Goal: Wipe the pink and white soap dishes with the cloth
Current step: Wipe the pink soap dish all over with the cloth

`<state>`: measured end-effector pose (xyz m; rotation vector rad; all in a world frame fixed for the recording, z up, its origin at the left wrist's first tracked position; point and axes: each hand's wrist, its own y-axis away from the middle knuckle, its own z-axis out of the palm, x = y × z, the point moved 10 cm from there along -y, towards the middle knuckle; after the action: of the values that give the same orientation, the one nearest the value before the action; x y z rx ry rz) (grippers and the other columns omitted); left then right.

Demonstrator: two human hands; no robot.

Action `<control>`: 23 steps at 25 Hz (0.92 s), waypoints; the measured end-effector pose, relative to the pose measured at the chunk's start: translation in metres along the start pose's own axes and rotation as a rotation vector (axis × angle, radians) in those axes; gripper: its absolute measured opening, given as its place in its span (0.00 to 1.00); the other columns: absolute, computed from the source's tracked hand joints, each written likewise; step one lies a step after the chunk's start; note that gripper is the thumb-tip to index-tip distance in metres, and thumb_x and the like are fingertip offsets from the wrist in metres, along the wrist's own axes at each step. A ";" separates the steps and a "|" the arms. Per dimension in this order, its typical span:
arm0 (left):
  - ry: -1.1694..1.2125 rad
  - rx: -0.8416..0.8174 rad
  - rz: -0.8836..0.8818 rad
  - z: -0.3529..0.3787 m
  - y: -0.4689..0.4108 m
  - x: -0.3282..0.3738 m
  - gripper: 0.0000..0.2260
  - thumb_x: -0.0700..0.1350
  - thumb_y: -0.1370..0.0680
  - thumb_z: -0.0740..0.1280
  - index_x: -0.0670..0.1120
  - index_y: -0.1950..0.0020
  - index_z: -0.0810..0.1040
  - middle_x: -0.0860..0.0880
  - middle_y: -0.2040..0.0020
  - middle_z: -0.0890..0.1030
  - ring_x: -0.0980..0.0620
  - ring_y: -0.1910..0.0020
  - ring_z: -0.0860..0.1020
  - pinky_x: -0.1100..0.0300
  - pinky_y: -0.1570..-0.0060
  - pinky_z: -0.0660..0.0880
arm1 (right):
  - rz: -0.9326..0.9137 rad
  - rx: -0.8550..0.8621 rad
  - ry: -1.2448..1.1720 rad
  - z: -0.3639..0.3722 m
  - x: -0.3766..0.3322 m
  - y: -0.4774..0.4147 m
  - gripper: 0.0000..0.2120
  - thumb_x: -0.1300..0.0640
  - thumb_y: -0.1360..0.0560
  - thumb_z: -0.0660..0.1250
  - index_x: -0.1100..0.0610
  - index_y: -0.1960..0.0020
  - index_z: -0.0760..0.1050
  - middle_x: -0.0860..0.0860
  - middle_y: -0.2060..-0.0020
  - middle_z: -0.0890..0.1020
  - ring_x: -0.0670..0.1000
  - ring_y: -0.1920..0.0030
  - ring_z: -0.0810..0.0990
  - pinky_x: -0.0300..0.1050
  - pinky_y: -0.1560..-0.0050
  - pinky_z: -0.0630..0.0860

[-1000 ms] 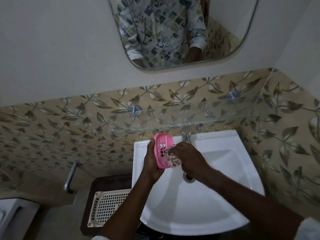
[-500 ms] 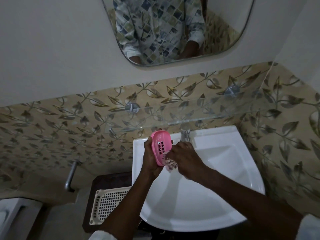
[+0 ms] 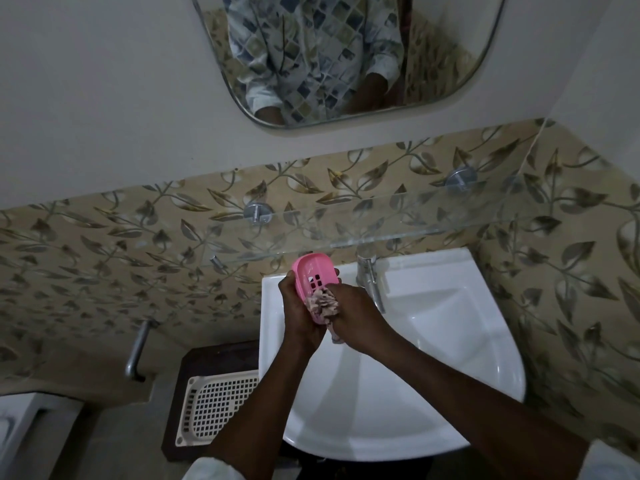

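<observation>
The person is holding the pink soap dish [image 3: 312, 276] up over the back left corner of the white washbasin [image 3: 450, 341], just left of the tap [image 3: 370, 278], so that any drips are likely falling into the bowl rather than onto the floor. The left hand [image 3: 297, 308] is gripping the dish from behind and along its left edge, its fingers wrapped and clamped on the rim, and is tilting the dish nearly upright with its open, slotted face turned toward the right hand; that tilt is presenting the inside to the cloth. The right hand [image 3: 353, 315] is closing its fingers tightly around a bunched patterned cloth [image 3: 322, 303] and is pressing the wad into the lower part of the dish's inner face, below the drain slots. Bunching the cloth is probably letting it reach into the corners of the shallow tray.

The upper half of the dish is showing clear of the cloth, so the wiping of this dish seems to be partly done. A cream perforated tray [image 3: 214, 408] is lying on a dark stand by the basin's left edge; whether it is the white soap dish cannot be told.
</observation>
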<state>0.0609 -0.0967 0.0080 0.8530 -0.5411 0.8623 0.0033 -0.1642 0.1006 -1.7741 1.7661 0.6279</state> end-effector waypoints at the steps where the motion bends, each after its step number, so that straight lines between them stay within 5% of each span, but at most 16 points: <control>1: -0.004 0.002 0.010 -0.002 0.000 0.001 0.30 0.62 0.24 0.57 0.39 0.37 0.78 0.40 0.50 0.83 0.43 0.50 0.82 0.50 0.45 0.76 | -0.047 -0.009 0.040 0.002 -0.006 0.000 0.14 0.67 0.31 0.65 0.56 0.48 0.77 0.55 0.52 0.82 0.58 0.52 0.81 0.43 0.56 0.76; 4: 0.047 0.003 0.010 -0.006 0.005 -0.004 0.27 0.60 0.27 0.60 0.41 0.38 0.79 0.41 0.51 0.83 0.44 0.51 0.81 0.52 0.49 0.79 | -0.116 -0.111 0.330 0.010 0.003 0.003 0.19 0.67 0.29 0.65 0.59 0.39 0.74 0.58 0.45 0.78 0.60 0.46 0.77 0.48 0.50 0.75; 8: 0.160 -0.030 0.005 -0.001 0.010 -0.012 0.26 0.60 0.26 0.60 0.42 0.44 0.83 0.42 0.50 0.83 0.45 0.52 0.83 0.54 0.49 0.80 | -0.201 -0.021 0.341 0.007 -0.013 0.014 0.19 0.58 0.28 0.70 0.60 0.38 0.74 0.59 0.41 0.76 0.59 0.46 0.76 0.51 0.49 0.77; 11: 0.232 -0.074 -0.060 0.010 0.015 -0.012 0.34 0.68 0.26 0.58 0.42 0.33 0.74 0.38 0.37 0.76 0.39 0.38 0.76 0.47 0.38 0.75 | -0.375 0.151 0.442 -0.005 -0.022 0.020 0.14 0.59 0.32 0.74 0.60 0.47 0.80 0.58 0.50 0.81 0.58 0.55 0.79 0.50 0.60 0.80; 13: 0.259 -0.105 -0.082 0.012 0.011 -0.010 0.40 0.73 0.25 0.50 0.42 0.30 0.71 0.37 0.36 0.76 0.35 0.35 0.74 0.43 0.40 0.77 | -0.520 0.206 0.497 -0.004 -0.029 0.027 0.07 0.62 0.27 0.67 0.60 0.49 0.79 0.57 0.54 0.81 0.58 0.56 0.78 0.51 0.60 0.77; 16: 0.344 -0.212 -0.203 0.009 0.009 -0.009 0.43 0.74 0.24 0.49 0.38 0.29 0.70 0.32 0.34 0.76 0.31 0.38 0.77 0.36 0.43 0.77 | -0.769 0.198 0.577 -0.013 -0.021 0.032 0.13 0.66 0.21 0.55 0.61 0.46 0.78 0.58 0.50 0.80 0.60 0.52 0.76 0.53 0.53 0.73; 20: 0.090 -0.460 -0.443 0.009 0.024 -0.019 0.44 0.71 0.26 0.59 0.37 0.24 0.66 0.31 0.27 0.68 0.25 0.31 0.68 0.25 0.34 0.62 | -1.001 0.075 0.715 -0.022 0.009 0.039 0.09 0.66 0.21 0.61 0.60 0.46 0.78 0.57 0.47 0.80 0.58 0.51 0.77 0.52 0.52 0.71; 23: -0.086 -0.526 -0.581 0.018 0.028 -0.027 0.36 0.61 0.24 0.66 0.39 0.24 0.66 0.31 0.28 0.70 0.23 0.30 0.65 0.28 0.31 0.61 | -1.046 0.008 0.719 -0.022 0.022 0.041 0.09 0.66 0.19 0.58 0.60 0.45 0.77 0.59 0.45 0.80 0.59 0.50 0.77 0.53 0.52 0.72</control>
<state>0.0212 -0.1133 0.0108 0.5146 -0.5227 0.1340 -0.0387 -0.1945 0.0994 -2.7214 0.8794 -0.5005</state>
